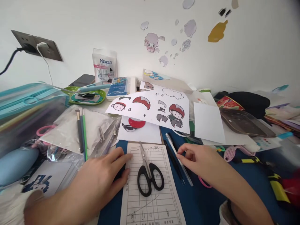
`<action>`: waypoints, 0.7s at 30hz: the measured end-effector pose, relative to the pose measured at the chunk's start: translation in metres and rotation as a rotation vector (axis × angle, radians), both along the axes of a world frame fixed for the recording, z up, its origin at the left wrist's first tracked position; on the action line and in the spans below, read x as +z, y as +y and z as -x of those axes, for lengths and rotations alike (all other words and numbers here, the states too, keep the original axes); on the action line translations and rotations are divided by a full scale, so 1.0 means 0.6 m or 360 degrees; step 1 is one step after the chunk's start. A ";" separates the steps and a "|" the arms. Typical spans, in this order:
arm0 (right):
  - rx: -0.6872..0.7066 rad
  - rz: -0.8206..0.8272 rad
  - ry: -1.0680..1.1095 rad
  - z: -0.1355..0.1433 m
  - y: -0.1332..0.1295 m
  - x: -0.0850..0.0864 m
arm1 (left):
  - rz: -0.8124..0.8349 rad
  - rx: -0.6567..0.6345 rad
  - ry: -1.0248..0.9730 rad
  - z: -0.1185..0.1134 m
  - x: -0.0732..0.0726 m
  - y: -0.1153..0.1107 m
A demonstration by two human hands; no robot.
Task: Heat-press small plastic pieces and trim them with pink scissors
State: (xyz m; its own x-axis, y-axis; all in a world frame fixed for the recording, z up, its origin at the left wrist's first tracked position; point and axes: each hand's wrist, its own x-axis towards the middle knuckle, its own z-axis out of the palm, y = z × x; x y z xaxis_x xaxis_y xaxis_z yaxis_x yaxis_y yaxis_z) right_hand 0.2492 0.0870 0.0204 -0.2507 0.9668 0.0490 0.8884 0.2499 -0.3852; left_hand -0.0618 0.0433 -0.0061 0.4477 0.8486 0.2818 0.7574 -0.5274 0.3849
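Note:
Black-handled scissors [150, 175] lie with closed blades on a lined form sheet [134, 200]. My left hand [103, 175] rests at the left edge of that sheet, fingers a little apart and holding nothing. On the right, my right hand [199, 159] is curled beside a clear pen [174, 148], thumb and index finger close together near it; whether they grip the pen cannot be made out. A black pen [173, 159] lies beside the clear one. Above the scissors is a white sheet [151, 109] printed with red-capped cartoon figures, partly over a smaller paper [142, 134] with a red cut-out.
Brushes [81, 131] and plastic bags lie at the left, by a teal zip pouch [30, 100]. A green tray [100, 99] holds scraps. Blank paper [208, 122] and a brown tray [248, 123] are at the right. Cut-outs cling to the wall.

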 end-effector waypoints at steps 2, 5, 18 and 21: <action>-0.0025 -0.0008 -0.0067 0.001 -0.004 -0.007 | 0.0014 -0.0019 0.0034 0.001 0.002 0.000; -0.0077 -0.0050 -0.0153 -0.009 -0.003 -0.016 | 0.0015 -0.0012 0.0038 0.002 0.003 0.001; 0.0272 -0.0325 -0.0061 0.049 -0.014 -0.036 | -0.0273 -0.0724 0.0182 -0.014 0.037 -0.035; 0.0332 -0.0405 0.0021 0.071 -0.015 -0.026 | -0.0109 -0.1077 0.0221 -0.017 0.037 -0.050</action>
State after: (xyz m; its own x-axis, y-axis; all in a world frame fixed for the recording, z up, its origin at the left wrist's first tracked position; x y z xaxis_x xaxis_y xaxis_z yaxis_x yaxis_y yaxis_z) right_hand 0.2067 0.0778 0.0046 -0.4399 0.8511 0.2867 0.8033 0.5156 -0.2981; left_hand -0.0516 0.0135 0.0158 0.9081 0.3521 0.2268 0.2929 -0.9210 0.2570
